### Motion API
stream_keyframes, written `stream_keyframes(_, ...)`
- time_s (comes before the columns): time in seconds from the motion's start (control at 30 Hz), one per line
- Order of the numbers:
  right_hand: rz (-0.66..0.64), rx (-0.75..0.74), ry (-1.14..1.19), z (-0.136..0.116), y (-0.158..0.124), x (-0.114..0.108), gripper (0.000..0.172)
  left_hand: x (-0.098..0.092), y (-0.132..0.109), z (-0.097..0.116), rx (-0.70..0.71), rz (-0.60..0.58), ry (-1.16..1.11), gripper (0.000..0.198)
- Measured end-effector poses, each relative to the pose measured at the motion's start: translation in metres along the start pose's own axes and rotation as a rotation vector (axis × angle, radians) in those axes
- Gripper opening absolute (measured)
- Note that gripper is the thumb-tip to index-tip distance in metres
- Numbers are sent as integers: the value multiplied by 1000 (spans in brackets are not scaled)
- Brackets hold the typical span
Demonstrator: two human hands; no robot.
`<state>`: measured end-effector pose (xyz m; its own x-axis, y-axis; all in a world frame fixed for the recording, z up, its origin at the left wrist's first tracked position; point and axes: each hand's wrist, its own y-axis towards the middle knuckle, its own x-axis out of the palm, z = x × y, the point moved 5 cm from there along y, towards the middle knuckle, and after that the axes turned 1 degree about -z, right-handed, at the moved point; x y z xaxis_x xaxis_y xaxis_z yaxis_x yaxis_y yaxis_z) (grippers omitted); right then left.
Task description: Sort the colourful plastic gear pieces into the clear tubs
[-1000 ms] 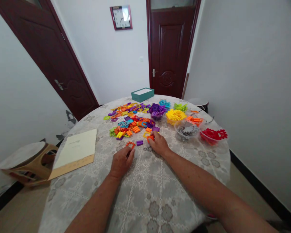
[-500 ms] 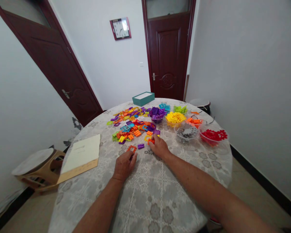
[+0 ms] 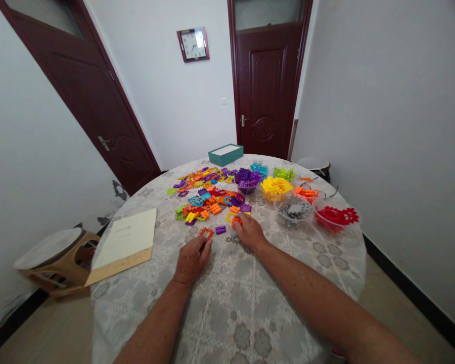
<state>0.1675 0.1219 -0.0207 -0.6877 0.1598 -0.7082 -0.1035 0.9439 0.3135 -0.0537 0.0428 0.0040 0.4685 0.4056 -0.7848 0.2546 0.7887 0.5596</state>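
My left hand [image 3: 192,258] rests on the patterned tablecloth, fingers curled, just below an orange-red toothed ring piece [image 3: 207,232]; whether it touches that ring is unclear. My right hand [image 3: 249,231] pinches a red-orange piece [image 3: 236,221] at the near edge of the mixed pile. Between the hands lies a purple piece [image 3: 220,229]. A grey piece [image 3: 234,238] is beside my right hand's fingers. Beyond the hands, a pile of mixed coloured pieces [image 3: 215,199] spreads over the cloth.
Clear bowls of sorted pieces stand at the right, including yellow [image 3: 276,187], grey [image 3: 293,210] and red [image 3: 336,215]. A purple bowl [image 3: 247,179] and a teal box [image 3: 226,154] are farther back. A cream folder [image 3: 125,240] lies left, with a stool [image 3: 56,258] beyond the table.
The view has shifted slightly. Both hands have stayed nearly in place, with the red-orange piece still at my right fingertips.
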Motion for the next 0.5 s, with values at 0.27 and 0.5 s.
stream_keyframes(0.27, 25, 60, 28, -1, -2, -4, 23, -1, 0, -3, -29, 25, -34, 24)
stream_keyframes(0.5, -1, 75, 20, -1, -2, -4, 19, -2, -1, -4, -53, 32, -11, 25)
